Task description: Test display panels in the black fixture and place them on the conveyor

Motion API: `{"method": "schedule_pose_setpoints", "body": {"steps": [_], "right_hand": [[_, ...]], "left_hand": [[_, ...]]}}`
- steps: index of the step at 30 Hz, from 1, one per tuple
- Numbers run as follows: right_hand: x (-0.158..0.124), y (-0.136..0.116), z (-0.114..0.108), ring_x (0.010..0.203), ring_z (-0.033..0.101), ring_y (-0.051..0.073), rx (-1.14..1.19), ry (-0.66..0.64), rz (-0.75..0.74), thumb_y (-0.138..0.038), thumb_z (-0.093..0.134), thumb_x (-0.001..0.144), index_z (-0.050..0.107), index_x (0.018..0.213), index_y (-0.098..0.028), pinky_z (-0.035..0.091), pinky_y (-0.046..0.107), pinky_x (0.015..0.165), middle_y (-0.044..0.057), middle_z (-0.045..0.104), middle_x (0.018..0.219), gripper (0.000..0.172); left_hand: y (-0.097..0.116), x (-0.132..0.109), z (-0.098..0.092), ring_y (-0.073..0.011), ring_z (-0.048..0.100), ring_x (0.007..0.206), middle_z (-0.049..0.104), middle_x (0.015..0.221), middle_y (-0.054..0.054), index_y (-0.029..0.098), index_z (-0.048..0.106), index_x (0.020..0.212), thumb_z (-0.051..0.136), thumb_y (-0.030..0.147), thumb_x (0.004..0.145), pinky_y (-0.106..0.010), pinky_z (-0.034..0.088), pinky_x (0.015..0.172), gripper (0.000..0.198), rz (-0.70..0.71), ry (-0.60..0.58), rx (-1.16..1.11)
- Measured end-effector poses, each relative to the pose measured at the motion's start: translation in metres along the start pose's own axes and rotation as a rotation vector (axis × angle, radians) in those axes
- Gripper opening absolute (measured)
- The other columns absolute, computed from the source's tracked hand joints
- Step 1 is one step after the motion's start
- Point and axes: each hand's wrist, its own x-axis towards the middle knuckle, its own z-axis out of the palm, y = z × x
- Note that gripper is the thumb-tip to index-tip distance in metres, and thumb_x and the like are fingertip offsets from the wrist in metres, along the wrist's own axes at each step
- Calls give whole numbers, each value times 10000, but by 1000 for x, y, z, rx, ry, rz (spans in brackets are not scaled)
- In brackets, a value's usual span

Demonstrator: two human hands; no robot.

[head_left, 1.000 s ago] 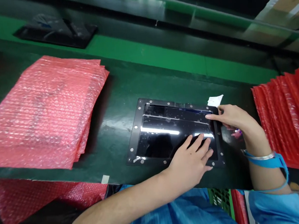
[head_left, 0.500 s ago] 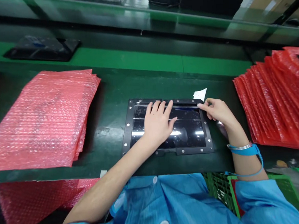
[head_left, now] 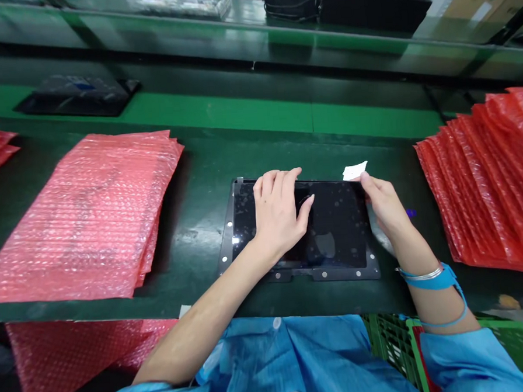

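Note:
A black glass display panel (head_left: 337, 221) lies over a dark frame (head_left: 347, 273) dotted with round silvery spots. The panel's upper right side looks slightly raised from the frame. My left hand (head_left: 277, 212) rests on the panel, its fingers reaching across the top edge and the thumb held apart. At the upper right corner my right hand (head_left: 382, 201) pinches the panel between thumb and fingers; its fingertips are partly hidden. Just behind this corner lies a small white paper piece (head_left: 355, 170).
Stacks of red bubble-wrap bags lie on the left (head_left: 91, 216) and right (head_left: 475, 185) of the green bench (head_left: 197, 223). Another dark panel (head_left: 78, 97) rests at the back left. A green crate (head_left: 385, 336) stands below the front edge. A shelf crosses the back.
My right hand has closed on the panel's corner, and the panel's right side has risen over the frame. My left fingers are bent more over the top edge. The camera view has shifted slightly.

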Motion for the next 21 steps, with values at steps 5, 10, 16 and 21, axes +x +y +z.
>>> {"method": "schedule_pose_setpoints", "body": {"steps": [5, 10, 16, 21], "right_hand": [[-5, -3, 3, 688, 659, 266, 180, -33, 113, -861, 650, 667, 570, 619, -227, 537, 338, 598, 53, 609, 608, 641], [-7, -1, 10, 699, 672, 296, 268, 69, 135, -808, 731, 619, 551, 598, -236, 541, 356, 565, 53, 605, 588, 600], [-9, -5, 21, 665, 658, 286, 299, 155, 182, -829, 738, 568, 494, 579, -254, 537, 351, 520, 36, 575, 563, 625], [-11, -10, 16, 731, 669, 286, 266, 102, 163, -885, 631, 665, 545, 671, -248, 555, 349, 559, 47, 602, 630, 643]], "left_hand": [[6, -1, -7, -297, 545, 1107, 686, 1101, -109, 183, 533, 1220, 488, 333, 935, -476, 359, 1009, 325, -21, 39, -69], [-16, 0, -34, -268, 572, 1158, 694, 1179, -81, 230, 612, 1197, 460, 260, 964, -453, 356, 1051, 280, -49, 68, -89], [-61, 3, -52, -217, 650, 774, 688, 777, -48, 200, 698, 819, 624, 438, 884, -322, 512, 724, 258, -623, 128, -629], [-59, 6, -47, -214, 653, 648, 606, 568, -14, 204, 529, 523, 830, 450, 677, -296, 519, 568, 419, -928, 118, -1026]]}}
